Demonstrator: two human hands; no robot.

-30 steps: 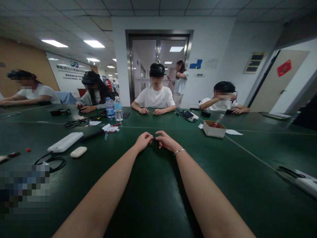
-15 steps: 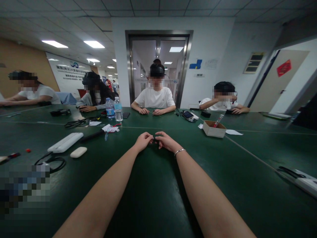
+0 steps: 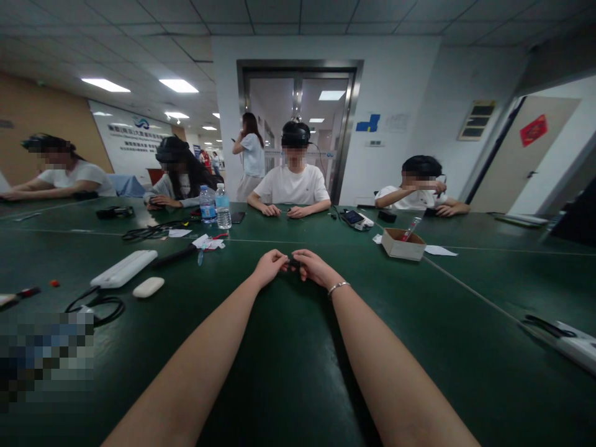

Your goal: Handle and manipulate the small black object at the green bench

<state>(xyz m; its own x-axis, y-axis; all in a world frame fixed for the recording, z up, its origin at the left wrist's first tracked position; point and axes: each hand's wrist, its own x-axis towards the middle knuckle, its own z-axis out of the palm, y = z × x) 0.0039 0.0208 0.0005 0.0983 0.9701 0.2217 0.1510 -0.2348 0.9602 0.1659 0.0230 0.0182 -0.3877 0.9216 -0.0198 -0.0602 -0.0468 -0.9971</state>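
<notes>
Both my arms stretch forward over the dark green table (image 3: 274, 347). My left hand (image 3: 271, 268) is closed, its thumb and fingertips pinched at the left end of a small dark object (image 3: 294, 264). From the other side my right hand (image 3: 314, 266), with a silver bracelet at the wrist, curls its fingers around the same object. The fingertips of the two hands almost meet. What kind of thing it is I cannot make out; it is tiny and partly covered by fingers.
To the left lie a white power bank (image 3: 125, 269), a white rounded case (image 3: 148, 287) and cables (image 3: 151, 231). Two water bottles (image 3: 223, 208) stand farther back. A small open box (image 3: 403, 244) sits to the right. Several people with headsets sit around the table.
My right fingers have closed in on the small dark object, which shows more between my hands. A standing person has come into view by the glass door behind.
</notes>
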